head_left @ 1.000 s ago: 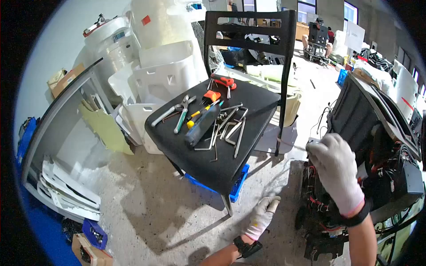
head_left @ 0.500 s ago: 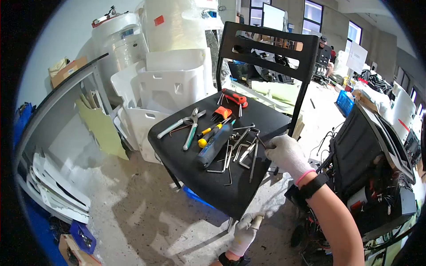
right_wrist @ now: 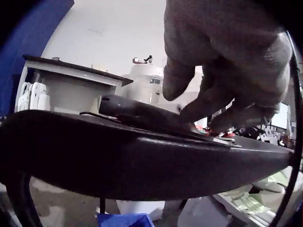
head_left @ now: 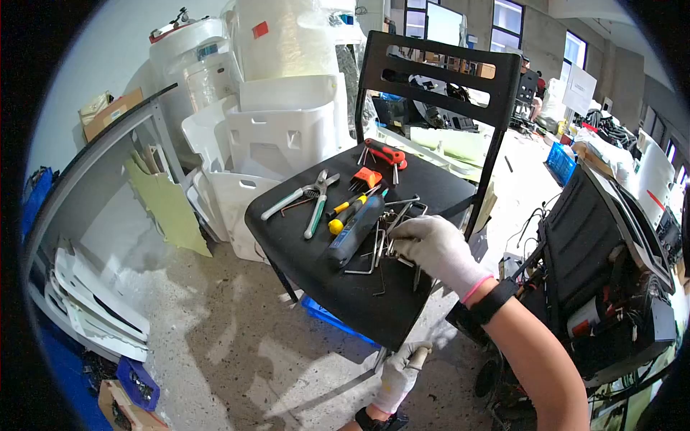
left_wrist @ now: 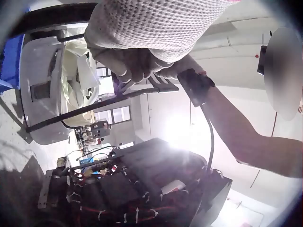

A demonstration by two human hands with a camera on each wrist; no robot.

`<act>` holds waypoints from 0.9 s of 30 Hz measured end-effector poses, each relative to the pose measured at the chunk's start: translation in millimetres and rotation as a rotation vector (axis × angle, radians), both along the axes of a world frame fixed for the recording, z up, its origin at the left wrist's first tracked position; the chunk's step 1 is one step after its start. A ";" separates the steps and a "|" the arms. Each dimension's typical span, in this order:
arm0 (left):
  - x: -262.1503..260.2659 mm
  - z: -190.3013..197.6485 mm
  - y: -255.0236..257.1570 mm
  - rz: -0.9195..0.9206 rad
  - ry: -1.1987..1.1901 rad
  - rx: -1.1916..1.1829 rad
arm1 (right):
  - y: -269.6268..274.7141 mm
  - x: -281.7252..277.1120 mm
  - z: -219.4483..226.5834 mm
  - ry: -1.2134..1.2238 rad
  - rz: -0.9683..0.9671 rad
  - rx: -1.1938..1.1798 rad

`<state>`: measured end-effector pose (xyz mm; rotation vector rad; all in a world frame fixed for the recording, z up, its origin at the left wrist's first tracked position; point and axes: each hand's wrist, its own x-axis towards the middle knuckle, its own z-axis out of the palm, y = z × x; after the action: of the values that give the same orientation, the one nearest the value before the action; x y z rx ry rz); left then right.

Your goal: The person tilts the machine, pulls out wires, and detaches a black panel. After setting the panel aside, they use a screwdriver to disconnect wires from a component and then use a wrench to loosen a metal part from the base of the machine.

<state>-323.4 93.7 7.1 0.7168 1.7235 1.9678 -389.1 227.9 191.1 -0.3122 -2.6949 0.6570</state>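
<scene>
Since the earliest frame, the right hand [head_left: 437,250] has moved from beside the black equipment [head_left: 586,251] to the hex keys [head_left: 375,251] on the chair seat [head_left: 359,298]. Its fingers are bent downward at the keys; whether it grasps one cannot be told. The left hand [head_left: 397,378] is positioned below the seat's front edge, well apart from the keys, fingers curled; whether it grasps anything cannot be determined.

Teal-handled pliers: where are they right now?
In the head view, the pliers lie on the left part of the black chair seat, just left of the yellow-ended screwdriver.
</scene>
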 end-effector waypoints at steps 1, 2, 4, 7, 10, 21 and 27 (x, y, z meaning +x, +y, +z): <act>-0.2 -2.1 0.8 0.001 -0.001 0.035 | -2.3 -0.5 -1.0 0.044 0.082 0.107; -0.3 -3.8 1.6 0.001 -0.001 0.069 | -3.1 -5.5 -5.7 0.113 0.208 0.292; -0.3 -5.9 2.7 -0.004 -0.004 0.054 | -21.8 -8.1 -0.1 0.054 0.244 0.556; 0.1 -2.0 0.8 -0.017 -0.010 0.042 | -37.8 -12.0 3.5 -0.090 0.228 0.860; -0.7 -3.3 -1.1 -0.037 -0.015 -0.012 | -35.3 -14.8 -3.1 -0.174 0.259 1.041; -14.3 -51.8 -15.4 0.033 0.282 -0.331 | -11.0 -47.1 -39.5 0.426 0.359 0.798; -18.5 -52.6 -19.0 -0.018 -0.080 0.037 | -17.2 -28.5 -23.6 0.025 0.301 0.695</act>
<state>-341.9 74.7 -45.5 0.6548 1.6319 1.9934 -417.6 210.7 167.5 0.2804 -2.7624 -0.2270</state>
